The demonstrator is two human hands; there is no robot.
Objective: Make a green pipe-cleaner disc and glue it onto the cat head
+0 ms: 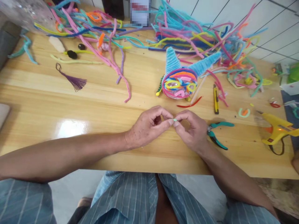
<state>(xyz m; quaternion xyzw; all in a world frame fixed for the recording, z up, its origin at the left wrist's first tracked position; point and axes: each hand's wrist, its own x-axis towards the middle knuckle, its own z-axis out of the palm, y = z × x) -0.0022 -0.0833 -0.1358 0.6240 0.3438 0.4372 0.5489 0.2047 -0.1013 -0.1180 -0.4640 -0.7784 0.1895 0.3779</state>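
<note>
- tabletop: pale wood and glossy. The near edge runs just under both forearms. There is wide bare room to the left of the hands, while the right side is crowded with tools.
- pipe cleaner pile: a many-coloured tangle across the far side, with loose strands trailing toward the middle.
- round pipe cleaner piece: coiled coloured rings with two blue cones sticking up. It sits just beyond the hands, not touching them.
- left hand: resting on the tabletop with fingers curled in, thumb and forefinger pinched shut on the pale green bit.
- right hand: mirrors the left, fingertips closed on the other end of the same bit, the other fingers loosely curled.
- glue gun: yellow, at the far right near the tabletop edge, well apart from the hands.
- pliers: teal handles, lying just beside the right hand.
- utility knife: yellow, beyond the pliers.
- purple tassel: alone on the left.
- pale green bit: tiny, held between both hands' fingertips just above the tabletop at centre, mostly hidden. It looks featherlight, soft and bendy, and easy to drop or lose. It probably needs a fingertip pinch at each end; whether it is fuzzy or smooth cannot be told.
</note>
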